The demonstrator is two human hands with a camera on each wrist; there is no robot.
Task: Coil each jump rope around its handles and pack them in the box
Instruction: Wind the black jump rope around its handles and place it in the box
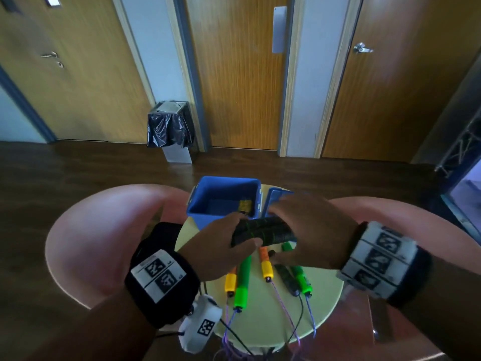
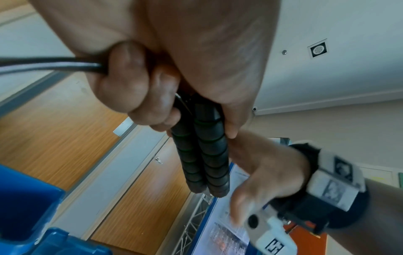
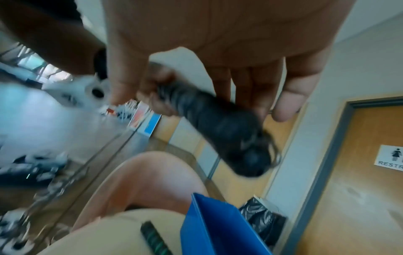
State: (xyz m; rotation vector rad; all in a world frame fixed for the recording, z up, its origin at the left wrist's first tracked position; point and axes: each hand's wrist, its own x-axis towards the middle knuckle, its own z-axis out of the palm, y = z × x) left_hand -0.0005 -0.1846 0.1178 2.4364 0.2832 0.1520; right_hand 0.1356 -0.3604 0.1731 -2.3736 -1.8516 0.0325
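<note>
Black handles [image 1: 263, 231]: paired, held above the surface [image 1: 322, 303], just before the blue box [image 1: 223, 201].
Left hand [image 1: 221, 246]: fingers curled round them.
Right hand [image 1: 309, 230]: fingers relaxed, beside the handles.
Surface: green and yellow-orange handles [image 1: 243, 280] lying there.

Black jump rope handles [image 1: 263, 231], two side by side, ridged grips with green rings; held roughly level above the table, near the front rim of the blue box [image 1: 223, 201]. Black cord exits one end. Box open, upright; a yellow item inside, possibly a coiled rope. Green handles [image 1: 243, 280] and yellow-orange handles [image 1: 266, 267] lie on the table, purple cords trailing off the near edge.
</note>
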